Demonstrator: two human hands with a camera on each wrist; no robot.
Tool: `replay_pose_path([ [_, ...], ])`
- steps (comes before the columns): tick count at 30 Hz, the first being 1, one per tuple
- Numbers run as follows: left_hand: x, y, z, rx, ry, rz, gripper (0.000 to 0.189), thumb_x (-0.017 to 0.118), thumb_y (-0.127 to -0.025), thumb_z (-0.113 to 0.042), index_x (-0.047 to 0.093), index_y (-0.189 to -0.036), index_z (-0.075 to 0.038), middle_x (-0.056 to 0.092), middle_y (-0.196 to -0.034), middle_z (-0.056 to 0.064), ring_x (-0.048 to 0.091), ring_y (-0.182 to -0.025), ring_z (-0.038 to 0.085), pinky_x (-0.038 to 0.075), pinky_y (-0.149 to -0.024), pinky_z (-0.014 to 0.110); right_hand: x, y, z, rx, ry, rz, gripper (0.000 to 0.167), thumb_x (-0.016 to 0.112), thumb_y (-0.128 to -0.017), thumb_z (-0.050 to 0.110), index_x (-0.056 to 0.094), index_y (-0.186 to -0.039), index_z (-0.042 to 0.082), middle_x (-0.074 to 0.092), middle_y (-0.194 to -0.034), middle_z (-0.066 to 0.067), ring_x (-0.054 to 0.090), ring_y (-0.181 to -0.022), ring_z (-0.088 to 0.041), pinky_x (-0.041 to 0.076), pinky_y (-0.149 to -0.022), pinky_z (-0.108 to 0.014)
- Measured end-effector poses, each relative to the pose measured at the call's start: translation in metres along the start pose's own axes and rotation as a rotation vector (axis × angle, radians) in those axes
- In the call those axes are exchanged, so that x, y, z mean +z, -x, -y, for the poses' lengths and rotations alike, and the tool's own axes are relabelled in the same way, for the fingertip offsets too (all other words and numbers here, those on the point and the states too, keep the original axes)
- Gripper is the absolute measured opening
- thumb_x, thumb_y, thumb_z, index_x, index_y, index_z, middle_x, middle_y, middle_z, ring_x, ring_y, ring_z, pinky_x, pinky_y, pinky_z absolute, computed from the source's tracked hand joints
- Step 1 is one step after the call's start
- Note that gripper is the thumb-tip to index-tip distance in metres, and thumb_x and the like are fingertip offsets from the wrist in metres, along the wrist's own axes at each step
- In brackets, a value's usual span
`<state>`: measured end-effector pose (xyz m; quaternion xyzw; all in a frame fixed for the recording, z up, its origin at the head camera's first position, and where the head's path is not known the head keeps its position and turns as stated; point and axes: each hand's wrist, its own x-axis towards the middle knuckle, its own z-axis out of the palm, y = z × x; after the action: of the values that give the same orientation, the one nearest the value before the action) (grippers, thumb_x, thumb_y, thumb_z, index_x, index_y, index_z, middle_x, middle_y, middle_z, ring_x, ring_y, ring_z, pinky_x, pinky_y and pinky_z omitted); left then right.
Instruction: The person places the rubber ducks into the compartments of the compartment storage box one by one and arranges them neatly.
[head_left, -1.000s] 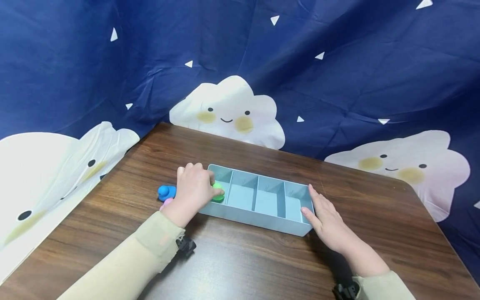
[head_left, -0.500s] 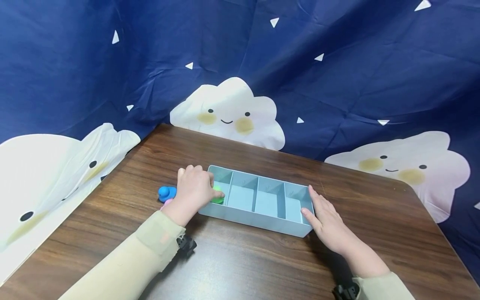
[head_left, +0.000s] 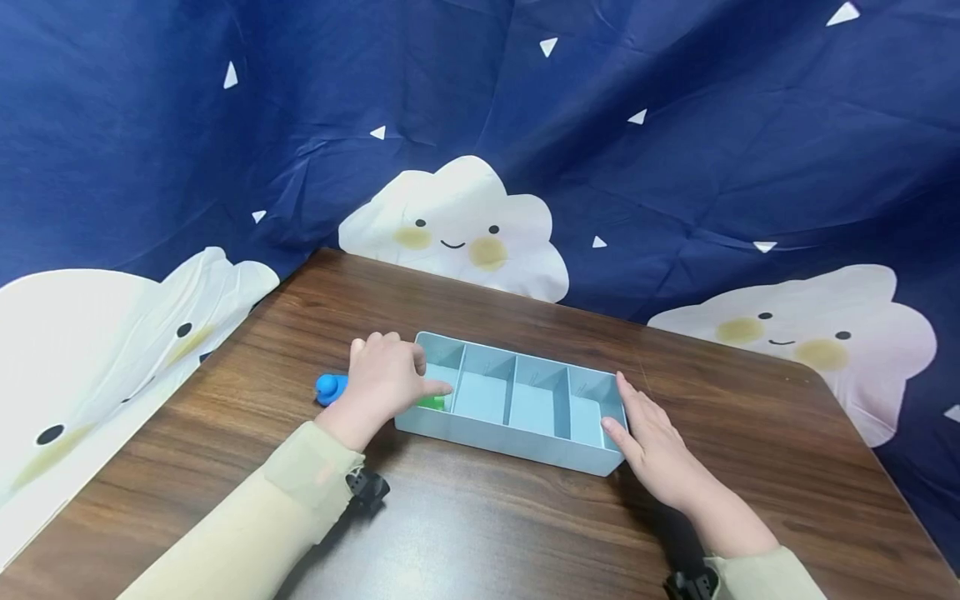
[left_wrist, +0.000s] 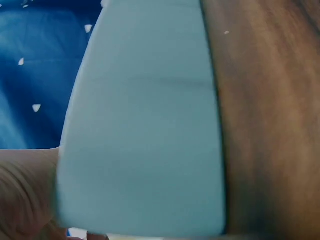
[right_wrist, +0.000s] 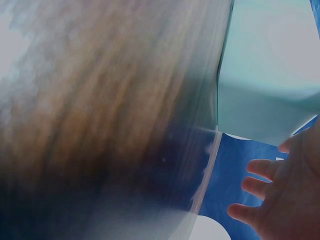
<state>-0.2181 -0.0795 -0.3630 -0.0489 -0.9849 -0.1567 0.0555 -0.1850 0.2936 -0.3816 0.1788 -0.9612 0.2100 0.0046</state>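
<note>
Left hand, thumb and fingers looking apart, should lift straight up off green toy in light-blue tray's leftmost compartment, right hand, straight-fingered, steadying opposite end.

Readable text, labels, brands and numbers: 0, in all 3 views. Tray, pale blue: faint marks on the inner far wall, too small to read; outer side plain. Cloth, dark blue: wordless printed motifs, namely small white triangles and white clouds with drawn smiling faces. Wrist devices, black, 2 pieces: any marking too small to tell.
</note>
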Motion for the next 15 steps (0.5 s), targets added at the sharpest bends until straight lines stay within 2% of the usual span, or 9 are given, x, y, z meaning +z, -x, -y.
replay_pose_path([
  [3,-0.011,0.001,0.007,0.031,0.039,-0.032,0.042,0.079,-0.073,-0.059,0.075,-0.092,-0.022,0.053,-0.09,0.002,0.047,-0.092,0.03,0.03,-0.082,0.046,0.001,0.0,0.0,-0.002,0.0,-0.001,0.07,0.04,-0.106,0.042,0.007,-0.159,0.009,0.02,-0.159,-0.024,0.014,-0.142,-0.052,0.014,-0.103,-0.072],
  [6,-0.023,0.001,0.01,0.108,0.048,-0.032,0.033,0.083,-0.075,-0.046,0.078,-0.099,-0.024,0.051,-0.088,0.001,0.046,-0.091,0.028,0.029,-0.081,0.045,0.0,0.0,-0.001,-0.004,-0.002,-0.004,0.07,0.04,-0.106,0.041,0.008,-0.159,0.008,0.02,-0.159,-0.024,0.013,-0.142,-0.052,0.013,-0.104,-0.07],
  [11,-0.033,0.0,0.011,0.262,-0.024,0.059,0.026,0.087,-0.075,-0.032,0.079,-0.099,-0.028,0.051,-0.088,-0.002,0.043,-0.088,0.024,0.028,-0.078,0.042,-0.001,0.001,-0.001,-0.001,-0.007,-0.005,0.07,0.04,-0.106,0.041,0.007,-0.159,0.008,0.019,-0.159,-0.024,0.013,-0.142,-0.052,0.014,-0.104,-0.07],
  [15,-0.035,-0.002,0.011,0.324,-0.082,0.126,0.025,0.088,-0.073,-0.03,0.079,-0.096,-0.029,0.057,-0.094,0.0,0.046,-0.089,0.025,0.031,-0.077,0.042,0.001,0.001,-0.001,-0.001,-0.02,-0.003,0.07,0.04,-0.106,0.041,0.007,-0.159,0.009,0.019,-0.159,-0.024,0.013,-0.142,-0.052,0.013,-0.105,-0.07],
])
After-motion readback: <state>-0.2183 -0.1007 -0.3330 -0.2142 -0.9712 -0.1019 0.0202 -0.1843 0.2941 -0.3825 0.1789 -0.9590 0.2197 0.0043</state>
